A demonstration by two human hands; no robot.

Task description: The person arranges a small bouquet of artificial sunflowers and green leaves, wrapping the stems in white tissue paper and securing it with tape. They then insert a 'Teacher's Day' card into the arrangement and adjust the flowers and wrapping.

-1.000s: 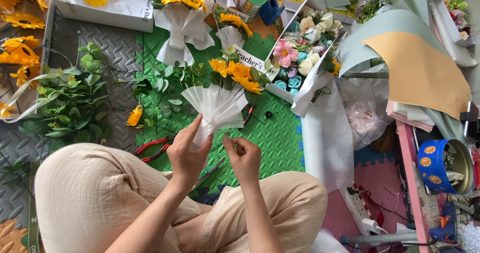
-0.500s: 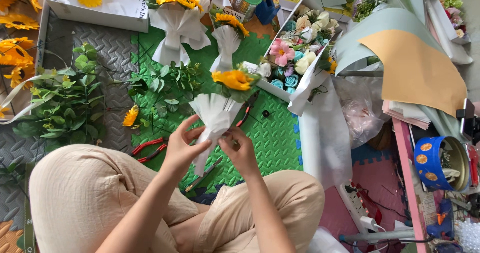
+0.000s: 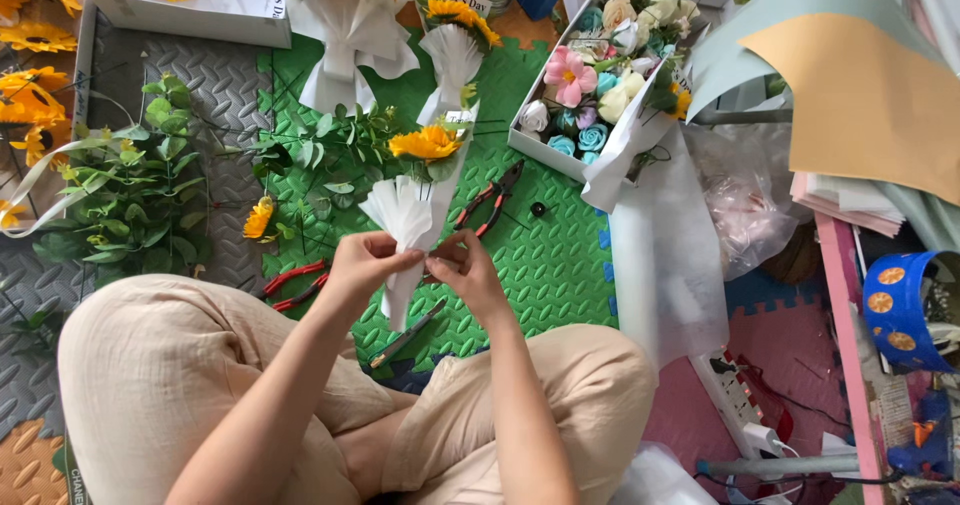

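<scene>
A small bouquet [image 3: 410,215], a yellow sunflower [image 3: 425,145] wrapped in pleated white paper, is held upright above the green foam mat [image 3: 545,265]. My left hand [image 3: 365,265] grips the wrap's narrow waist from the left. My right hand [image 3: 465,270] pinches the same spot from the right. Both hands sit above my crossed legs in beige trousers [image 3: 180,375]. What lies between the fingers is hidden.
Red-handled pliers [image 3: 490,200] and red cutters [image 3: 295,285] lie on the mat, scissors [image 3: 405,335] near my knee. Two finished white-wrapped bouquets [image 3: 350,25] stand behind. A box of artificial flowers [image 3: 600,65], green foliage [image 3: 130,185], loose sunflowers [image 3: 30,95] and paper sheets [image 3: 850,75] surround.
The bouquet has turned and narrowed in my hands. Both hands have closed together at its waist, and the view has shifted slightly downward.
</scene>
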